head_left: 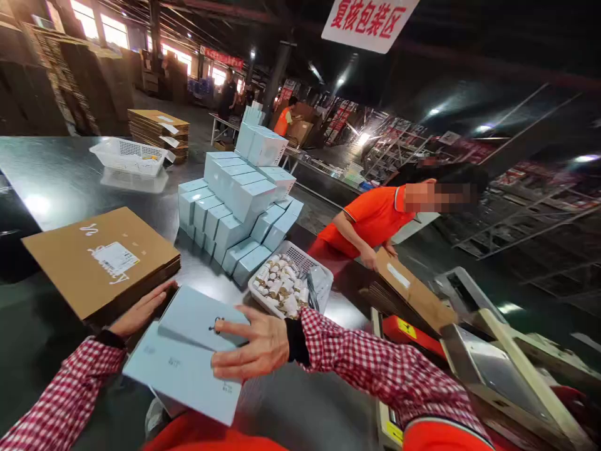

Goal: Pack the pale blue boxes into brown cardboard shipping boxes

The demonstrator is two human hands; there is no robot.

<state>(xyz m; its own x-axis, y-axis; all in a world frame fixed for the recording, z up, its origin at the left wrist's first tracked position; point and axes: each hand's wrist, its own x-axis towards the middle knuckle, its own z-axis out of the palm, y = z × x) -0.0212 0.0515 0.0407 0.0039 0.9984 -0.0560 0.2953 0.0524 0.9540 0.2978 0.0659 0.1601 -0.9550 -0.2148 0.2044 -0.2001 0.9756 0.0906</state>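
Note:
Two pale blue flat boxes lie stacked near the table's front edge: an upper box (200, 319) and a lower one (181, 376). My right hand (251, 347) rests on them from the right, fingers spread across both. My left hand (141, 310) lies flat at the upper box's left side, fingers stretched, next to a stack of flattened brown cartons (101, 263). Both sleeves are red-and-white checked.
A pile of several pale blue boxes (235, 213) stands mid-table, with a white basket of small rolls (286, 285) beside it. Another white basket (129, 155) sits far left. A person in an orange shirt (370, 219) bends over a brown carton (408, 288) at the right. A machine (493, 369) is at the right front.

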